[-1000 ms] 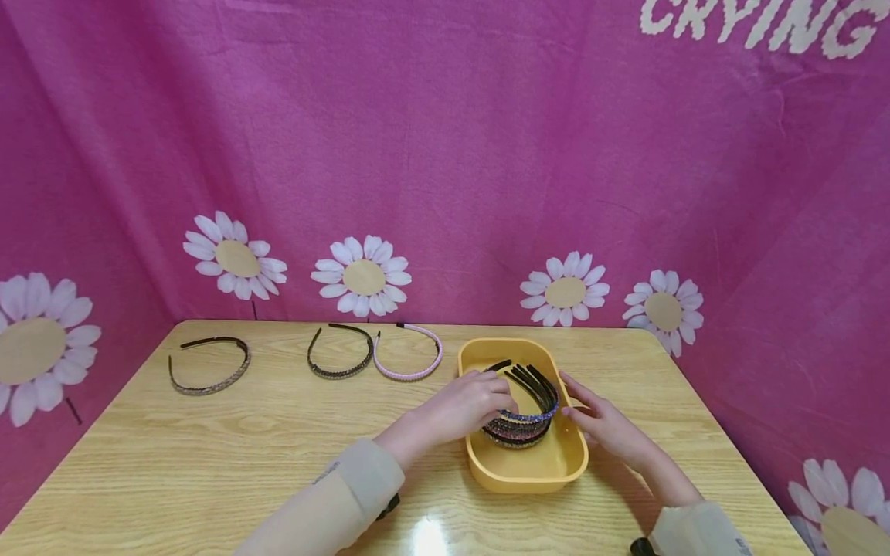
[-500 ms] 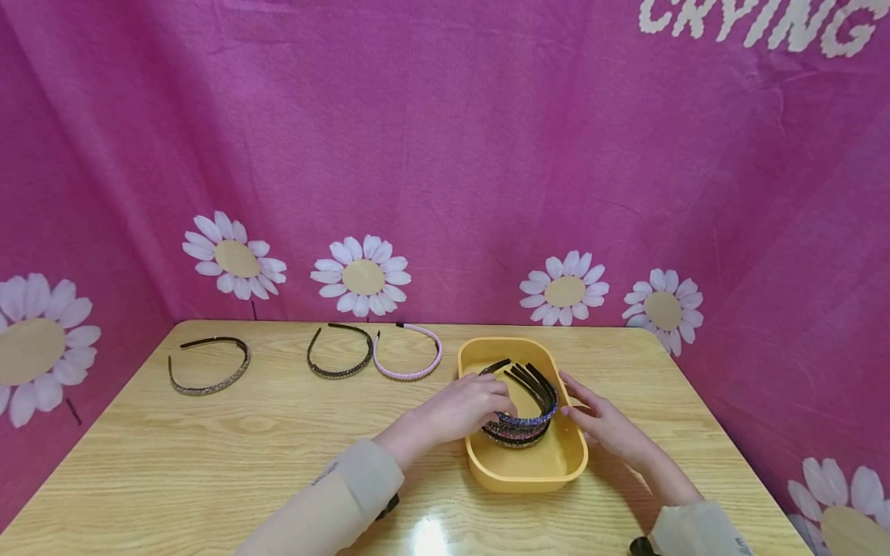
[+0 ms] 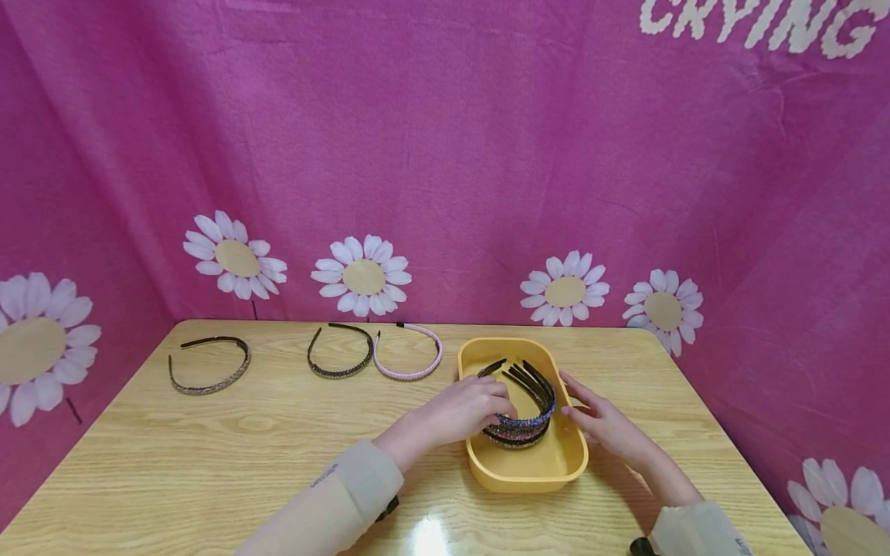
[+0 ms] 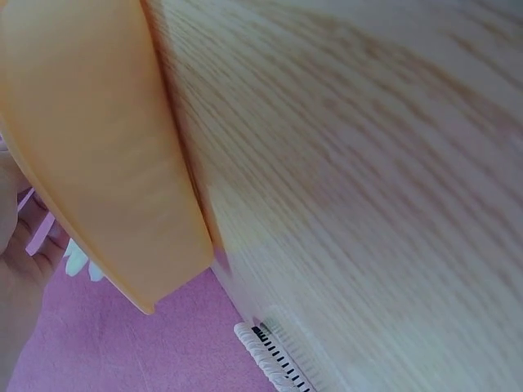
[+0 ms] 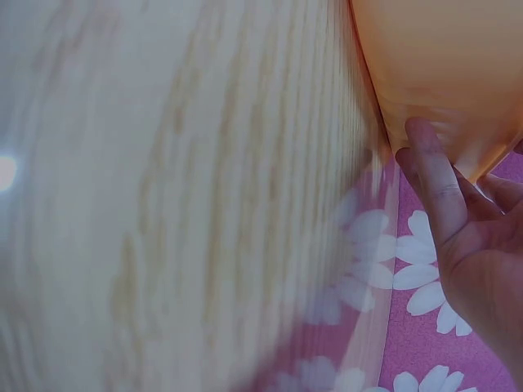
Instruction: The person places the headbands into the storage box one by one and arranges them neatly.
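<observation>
Inside a yellow plastic bin [image 3: 535,485] lies a stack of headbands [image 3: 514,440], a blue glittery headband [image 3: 534,422] on top and pink and dark sparkly ones beneath. My left hand [image 3: 467,409] reaches over the bin's left rim, fingers curled around the stack's left side and pinching the blue headband; its fingertips are hidden. My right hand [image 3: 615,428] rests against the bin's right side, thumb at the rim. In the right wrist view its extended fingers [image 5: 441,192] touch the outer wall.
Left of the bin on the wooden table [image 3: 278,463] lie a lilac headband [image 3: 409,377], a dark beaded headband [image 3: 339,374] beside it, and a grey glittery headband [image 3: 212,388] farther left. A pink cloth with daisies [image 3: 445,193] hangs behind the table.
The blue headband and the black ends of the stack have shifted slightly left with my left hand's fingers. The right hand and the bin stay put.
</observation>
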Tool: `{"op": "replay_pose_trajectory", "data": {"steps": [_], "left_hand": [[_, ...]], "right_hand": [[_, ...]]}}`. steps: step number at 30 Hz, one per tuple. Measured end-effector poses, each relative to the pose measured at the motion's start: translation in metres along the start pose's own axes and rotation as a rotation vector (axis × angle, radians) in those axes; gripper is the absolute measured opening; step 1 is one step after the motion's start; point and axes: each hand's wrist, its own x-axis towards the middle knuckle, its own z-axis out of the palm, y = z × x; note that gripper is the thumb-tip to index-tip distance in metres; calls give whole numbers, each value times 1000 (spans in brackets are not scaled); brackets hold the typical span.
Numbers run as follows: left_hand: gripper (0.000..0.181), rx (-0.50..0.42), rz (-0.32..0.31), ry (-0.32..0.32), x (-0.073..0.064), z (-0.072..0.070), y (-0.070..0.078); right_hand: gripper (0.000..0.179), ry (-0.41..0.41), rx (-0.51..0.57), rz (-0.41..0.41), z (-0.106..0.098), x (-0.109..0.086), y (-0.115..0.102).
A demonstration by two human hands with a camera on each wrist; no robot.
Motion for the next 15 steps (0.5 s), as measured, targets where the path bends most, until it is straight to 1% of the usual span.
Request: {"op": "replay_pose_trajectory", "data": {"steps": [3,7,15], "left_hand": [[25,11,0,-1,0,0,0],[25,28,17,15,0,2,-1],[25,24,19,24,0,2,-2]], "right_hand": [[66,-2,3,0,0,0,1],[66,-3,2,-1,-1,0,1],[65,0,4,1,-1,0,0]]}}
